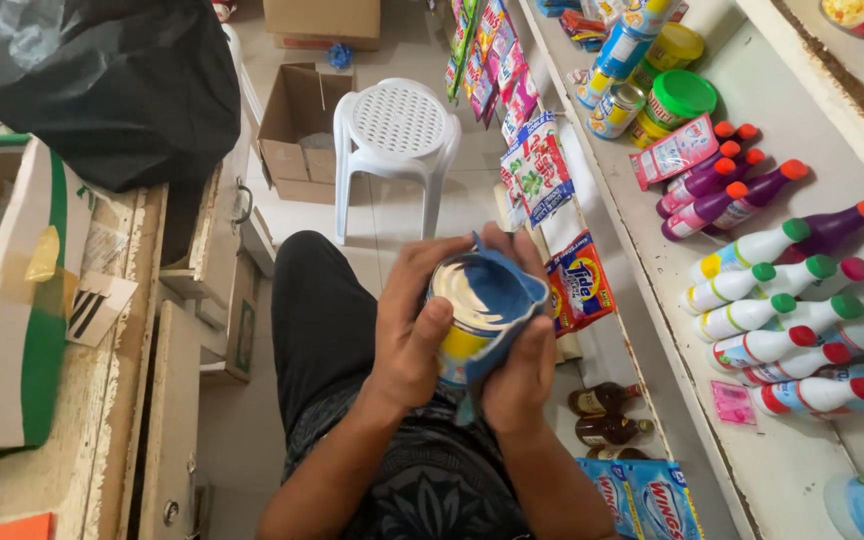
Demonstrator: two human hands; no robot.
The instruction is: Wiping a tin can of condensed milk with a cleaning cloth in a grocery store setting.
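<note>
At frame centre the left hand (410, 335) gripped a can (464, 322) — the right hand (520, 365) pressed a blue cloth (497, 300) on it.

Both forearms are angling inward, meeting at mid-chest. The left hand (412, 330) and right hand (520, 375) are curling closed, fingers gripping

Pale tiled floor (472, 200), evenly lit, no hard shadows. White plastic stool (398, 135) stands mid-floor, perforated seat. Open cardboard box (297, 125) just left of it; a second closed box (322, 20) further back. Worn cream wooden counter (117, 400) with drawers along the left, a large box (12, 300) on top, black plastic bag (102, 80) above. White shelves (812, 140) on the right, stocked with bottles (762, 290) and tubs (677, 95). Sachet strips (537, 170) hang off the shelf edge.
</note>
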